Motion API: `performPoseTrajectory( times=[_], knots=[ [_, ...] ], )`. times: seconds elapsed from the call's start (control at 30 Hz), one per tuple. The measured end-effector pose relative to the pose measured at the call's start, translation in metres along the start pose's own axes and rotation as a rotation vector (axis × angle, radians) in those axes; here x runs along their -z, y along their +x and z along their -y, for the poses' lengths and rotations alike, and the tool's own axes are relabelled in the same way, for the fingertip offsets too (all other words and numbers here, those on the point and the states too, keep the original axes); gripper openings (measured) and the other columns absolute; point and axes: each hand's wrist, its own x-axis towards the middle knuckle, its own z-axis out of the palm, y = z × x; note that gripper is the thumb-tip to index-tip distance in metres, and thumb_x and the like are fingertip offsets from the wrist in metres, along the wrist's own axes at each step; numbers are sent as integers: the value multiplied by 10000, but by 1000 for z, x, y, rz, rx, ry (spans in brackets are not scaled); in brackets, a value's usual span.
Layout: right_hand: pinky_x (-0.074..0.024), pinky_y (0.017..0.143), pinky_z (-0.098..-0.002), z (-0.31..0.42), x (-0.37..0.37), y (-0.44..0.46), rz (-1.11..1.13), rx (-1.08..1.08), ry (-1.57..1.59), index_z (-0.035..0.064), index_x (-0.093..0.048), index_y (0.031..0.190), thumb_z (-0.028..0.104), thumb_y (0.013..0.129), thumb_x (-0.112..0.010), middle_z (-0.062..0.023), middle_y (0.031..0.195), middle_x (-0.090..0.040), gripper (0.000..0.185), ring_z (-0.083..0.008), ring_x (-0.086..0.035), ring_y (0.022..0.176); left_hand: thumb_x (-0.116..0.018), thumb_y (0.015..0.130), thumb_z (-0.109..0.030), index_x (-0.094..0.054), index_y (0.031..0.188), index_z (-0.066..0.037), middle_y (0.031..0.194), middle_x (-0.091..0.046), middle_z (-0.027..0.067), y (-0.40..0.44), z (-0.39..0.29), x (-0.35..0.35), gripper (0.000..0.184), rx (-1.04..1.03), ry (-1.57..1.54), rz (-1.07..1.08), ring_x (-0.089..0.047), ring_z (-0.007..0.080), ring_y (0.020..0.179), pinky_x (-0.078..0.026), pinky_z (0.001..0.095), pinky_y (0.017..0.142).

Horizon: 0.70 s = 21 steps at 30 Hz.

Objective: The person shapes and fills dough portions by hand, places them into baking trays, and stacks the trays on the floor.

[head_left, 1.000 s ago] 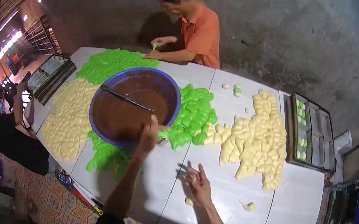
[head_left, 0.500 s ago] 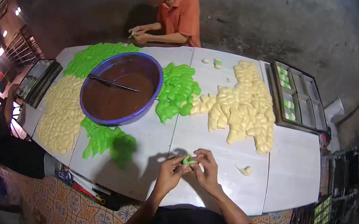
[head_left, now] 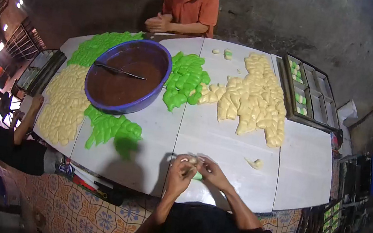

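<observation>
My left hand (head_left: 180,174) and my right hand (head_left: 214,174) meet over the near edge of the white table (head_left: 150,173), fingers closed round a small piece of green dough (head_left: 197,176). Something pale shows between the fingertips, partly hidden by them. A scrap of cream dough (head_left: 256,163) lies to the right of my hands. Beyond them spread cream dough pieces (head_left: 256,97) and green dough pieces (head_left: 183,80). The blue basin (head_left: 150,99) of brown filling stands to the left, a dark utensil (head_left: 119,70) resting in it.
A partitioned tray (head_left: 311,93) at the right holds green and white pieces. Across the table a person in an orange shirt (head_left: 192,10) has both hands together. Another person in dark clothes (head_left: 13,144) reaches to the left edge. Racks (head_left: 359,174) stand at the right.
My hands came together, the left from near the basin and the right from the table, and took hold of green dough. The pale bit now shows at the fingertips. The view has shifted.
</observation>
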Motion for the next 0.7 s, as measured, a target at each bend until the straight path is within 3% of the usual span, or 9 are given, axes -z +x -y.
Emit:
performPoseTrajectory(
  times=[0.07, 0.17, 0.2, 0.3, 0.37, 0.4, 0.5, 0.53, 0.7],
  knots=[
    [-537, 746, -332, 19, 3, -4, 350, -460, 421, 23, -416, 1360, 179, 915, -577, -124, 1227, -539, 498, -182, -589, 934, -667, 718, 103, -286, 1337, -60, 1068, -489, 87, -6, -19, -1, 745, 5, -224, 39, -582, 184, 1007, -471, 279, 847],
    [-500, 851, -315, -9, 5, 21, 163, 2, -28, 65, -547, 1265, 19, 816, -600, -121, 1141, -618, 455, -183, -605, 956, -726, 691, 18, -359, 1296, -77, 1121, -460, 86, -9, -16, 3, 714, -156, 146, -109, -508, 200, 1112, -424, 328, 911],
    [-472, 898, -308, 6, -2, 28, 8, -63, -100, 73, -594, 1210, 26, 799, -619, -127, 1110, -637, 414, -180, -601, 1001, -718, 734, -53, -387, 1275, -78, 1111, -473, 97, -10, -10, 5, 635, -147, 335, -230, -502, 198, 1103, -411, 316, 904],
    [-476, 862, -270, -42, 12, 64, 41, -107, -28, -7, -596, 1161, -33, 775, -629, -90, 1138, -614, 388, -151, -575, 1017, -626, 835, -135, -369, 1298, -112, 1192, -490, 137, -3, 32, 7, 531, 316, -275, -373, -508, 269, 1100, -433, 365, 878],
    [-473, 896, -319, -66, 17, 71, 2, 52, -166, -1, -596, 1158, -53, 726, -608, -134, 1163, -612, 436, -224, -577, 1077, -569, 897, -246, -340, 1341, -118, 1206, -459, 175, 3, 36, 9, 515, 604, -653, -370, -504, 304, 1108, -439, 387, 909],
    [-466, 914, -343, -69, 11, 69, -120, -28, 4, 2, -599, 1153, -50, 709, -601, -154, 1165, -613, 447, -259, -578, 1090, -544, 908, -285, -318, 1363, -122, 1200, -456, 191, 6, 33, 6, 533, 621, -717, -393, -504, 320, 1104, -432, 400, 931],
    [-440, 948, -382, -57, 21, 70, 196, 119, -517, 13, -568, 1200, -13, 705, -605, -192, 1193, -586, 497, -338, -566, 1081, -493, 923, -390, -217, 1447, -142, 1201, -441, 239, 13, 34, -5, 641, 613, -885, -427, -496, 374, 1094, -395, 451, 1018],
    [-420, 966, -402, -49, 25, 68, 280, 101, -540, 19, -546, 1229, 16, 714, -612, -202, 1227, -556, 520, -369, -528, 1108, -500, 917, -410, -245, 1424, -128, 1235, -425, 239, 15, 40, -9, 634, 598, -846, -490, -482, 366, 1123, -405, 444, 1002],
    [-406, 970, -458, 1, 84, 20, -124, 211, -938, 17, -562, 1185, 116, 730, -645, -203, 1261, -520, 474, -411, -443, 1192, -572, 886, -252, -364, 1317, -122, 1125, -493, 54, -3, 31, -3, 497, 421, -479, -537, -532, 181, 946, -433, 336, 828]
  ],
)
